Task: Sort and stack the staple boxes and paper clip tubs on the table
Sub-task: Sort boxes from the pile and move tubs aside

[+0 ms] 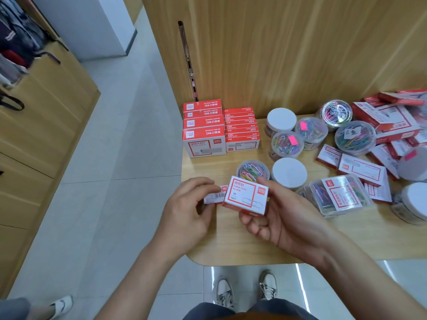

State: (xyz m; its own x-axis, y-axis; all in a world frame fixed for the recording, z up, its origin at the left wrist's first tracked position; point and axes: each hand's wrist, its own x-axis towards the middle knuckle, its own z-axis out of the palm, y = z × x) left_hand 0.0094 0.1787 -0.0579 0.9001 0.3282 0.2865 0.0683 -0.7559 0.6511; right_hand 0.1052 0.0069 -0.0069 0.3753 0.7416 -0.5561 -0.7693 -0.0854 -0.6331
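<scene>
A red-and-white clip box (246, 195) is held above the near left part of the bench (231, 248), printed face up. The right hand (284, 218) grips it, thumb on the far edge and fingers curled beneath. Against its left side is a small box (215, 198) with a barcode label, pinched in the left hand (187, 209) between thumb and curled fingers.

Just beyond the two boxes stand a tub of coloured clips (253, 170) and, to its right, a white-lid tub (288, 175). Further right lies a clear case (337, 195) with a red label.

At the far left corner of the bench, a tall stack (203, 128) of red staple boxes stands side by side with a lower stack (241, 130). To the right of them is a cluster of tubs (287, 144), most showing coloured clips, and beyond those a jumble of loose boxes (383, 121) towards the right edge. A wooden panel (277, 54) rises behind the bench.
</scene>
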